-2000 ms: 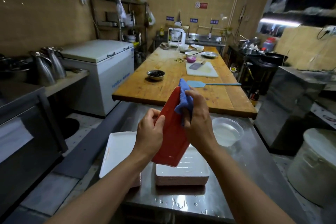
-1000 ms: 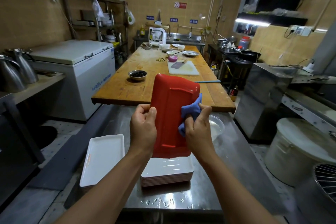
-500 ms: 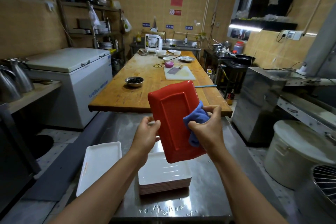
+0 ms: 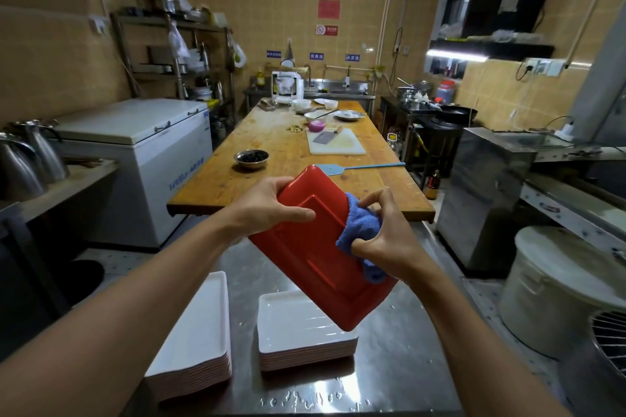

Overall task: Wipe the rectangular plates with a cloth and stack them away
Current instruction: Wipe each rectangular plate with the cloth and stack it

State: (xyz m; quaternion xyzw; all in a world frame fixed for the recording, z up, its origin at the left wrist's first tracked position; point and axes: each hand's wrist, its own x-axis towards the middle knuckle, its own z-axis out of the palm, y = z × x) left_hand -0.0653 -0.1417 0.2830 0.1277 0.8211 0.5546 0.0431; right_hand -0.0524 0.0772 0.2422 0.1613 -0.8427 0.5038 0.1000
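Note:
I hold a red rectangular plate [image 4: 315, 247] in the air over the steel counter, its underside facing me and tilted to the right. My left hand [image 4: 271, 210] grips its upper left edge. My right hand [image 4: 386, 240] holds a bunched blue cloth [image 4: 359, 227] against the plate's right edge. Below the plate stand two stacks of white rectangular plates: one [image 4: 298, 328] in the middle, wet on top, and another [image 4: 200, 335] to the left.
The steel counter [image 4: 399, 366] carries water drops near its front edge. Beyond it a long wooden table [image 4: 271, 159] holds a metal bowl [image 4: 251, 158], a cutting board with a cleaver [image 4: 335, 142] and a blue spatula. A white bucket [image 4: 555, 288] stands at right.
The plate has turned from on edge to underside-up and tilted further right. My left hand has shifted to its upper edge. The cloth has slid along the right edge. My view has risen.

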